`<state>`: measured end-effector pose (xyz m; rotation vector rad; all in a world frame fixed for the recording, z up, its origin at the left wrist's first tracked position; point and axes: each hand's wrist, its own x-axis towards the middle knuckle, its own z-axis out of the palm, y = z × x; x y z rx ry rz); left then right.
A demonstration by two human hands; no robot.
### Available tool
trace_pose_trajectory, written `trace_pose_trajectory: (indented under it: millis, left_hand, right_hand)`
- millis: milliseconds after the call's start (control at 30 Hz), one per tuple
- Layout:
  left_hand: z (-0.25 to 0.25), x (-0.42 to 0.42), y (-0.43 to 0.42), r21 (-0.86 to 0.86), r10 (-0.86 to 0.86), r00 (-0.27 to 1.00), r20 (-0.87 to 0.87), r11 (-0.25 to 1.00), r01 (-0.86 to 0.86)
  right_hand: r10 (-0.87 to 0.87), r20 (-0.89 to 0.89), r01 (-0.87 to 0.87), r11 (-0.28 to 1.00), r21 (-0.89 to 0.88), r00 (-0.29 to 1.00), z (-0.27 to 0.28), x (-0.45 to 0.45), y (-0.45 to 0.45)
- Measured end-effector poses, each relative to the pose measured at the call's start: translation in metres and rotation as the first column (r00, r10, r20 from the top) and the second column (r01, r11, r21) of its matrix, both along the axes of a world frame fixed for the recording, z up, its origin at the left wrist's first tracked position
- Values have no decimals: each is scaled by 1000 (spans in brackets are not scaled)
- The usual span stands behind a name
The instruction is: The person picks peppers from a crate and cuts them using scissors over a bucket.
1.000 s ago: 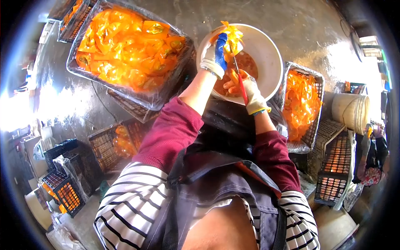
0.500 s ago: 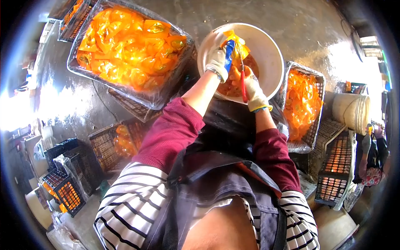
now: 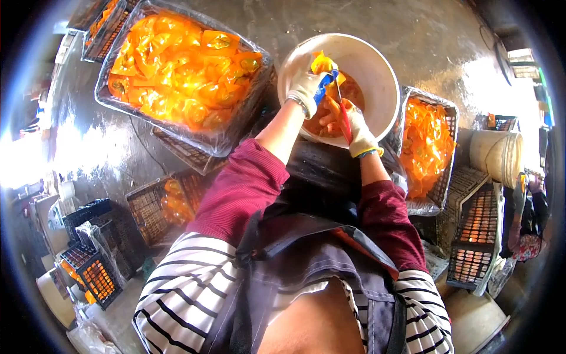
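Note:
My left hand point(image 3: 306, 88), in a pale glove with blue on the fingers, is closed on a yellow-orange packet point(image 3: 322, 62) above a white bucket point(image 3: 383, 88). My right hand point(image 3: 355, 127), gloved with the fingertips showing, grips red-handled scissors point(image 3: 346, 123). The scissors' blades point up at the packet, close to my left fingers. Reddish-brown contents point(image 3: 352, 93) lie at the bottom of the bucket. Whether the blades are open or closed on the packet is too small to tell.
A plastic-lined crate point(image 3: 106, 97) full of orange packets stands to the left. Another lined crate point(image 3: 453, 127) with orange packets is right of the bucket. Farther right are a white pail point(image 3: 496, 154), a stacked black crate point(image 3: 471, 256) and part of a person point(image 3: 533, 218).
My left hand has come down and tilted, bringing the packet lower over the bucket. The scissors have shifted slightly, with their blades still near the packet.

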<state>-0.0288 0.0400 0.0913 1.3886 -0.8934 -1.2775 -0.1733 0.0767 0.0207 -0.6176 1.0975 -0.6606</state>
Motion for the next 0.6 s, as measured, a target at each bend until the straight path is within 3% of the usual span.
trace_pose_trajectory:
  millis: [33, 133, 233, 333, 367, 433, 533, 600]
  left_hand:
    - [0, 0, 0, 22, 4, 1000, -1, 1000, -4]
    - [-14, 0, -3, 83, 34, 998, -46, 996, -30]
    - [-24, 3, -10, 186, -138, 970, 200, 977, 100]
    - [-24, 9, -19, 371, -312, 915, 257, 906, 204]
    - [-30, 5, -11, 126, -95, 977, 190, 989, 71]
    - [-74, 12, -22, 109, -55, 998, 16, 993, 52]
    - [-71, 10, -22, 101, -13, 998, 63, 995, 6]
    - [-64, 7, -18, 93, -4, 995, 103, 996, -6]
  right_hand:
    - [77, -70, -75, 997, 25, 995, 3, -1, -2]
    - [-4, -38, 4, 1000, -7, 999, 0, 4, 3]
    - [2, -189, -31, 988, -153, 982, -12, 10, -1]
    - [-78, 22, 81, 985, -149, 997, -4, 13, 3]
    - [-36, -44, 32, 995, -94, 998, 4, 10, 2]
    - [64, -164, -62, 998, 22, 984, 29, 8, 0]
    - [49, -275, -64, 997, -48, 960, 26, 13, 2]
    - [6, -193, -21, 997, -74, 981, 15, 13, 5]
